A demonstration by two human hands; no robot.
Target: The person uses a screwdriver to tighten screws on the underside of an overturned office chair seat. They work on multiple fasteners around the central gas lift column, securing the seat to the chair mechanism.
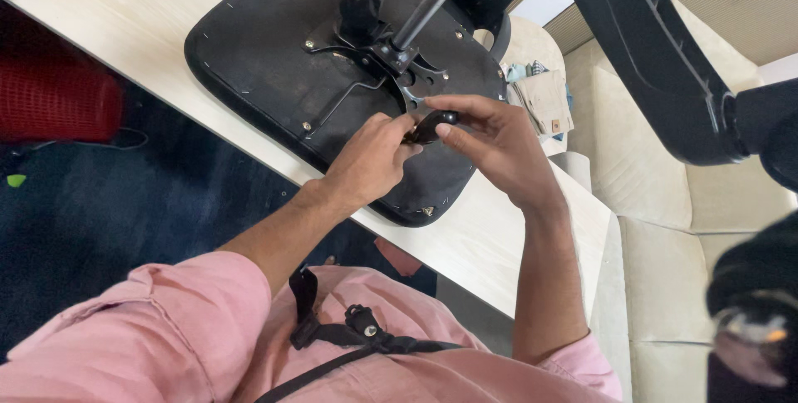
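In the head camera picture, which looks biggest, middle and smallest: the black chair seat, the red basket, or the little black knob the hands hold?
1. Black chair seat, upside down on the table: clearly largest.
2. Red basket: middle, though partly cut off and farther away, so unsure.
3. Black knob, held between left hand and right hand: smallest.

Both hands close over a small black lever, hiding most of it and how the fingers meet it. The gas cylinder of the overturned chair seat runs past the top edge. A blurred dark wheel fills the lower right corner, its detail unreadable.
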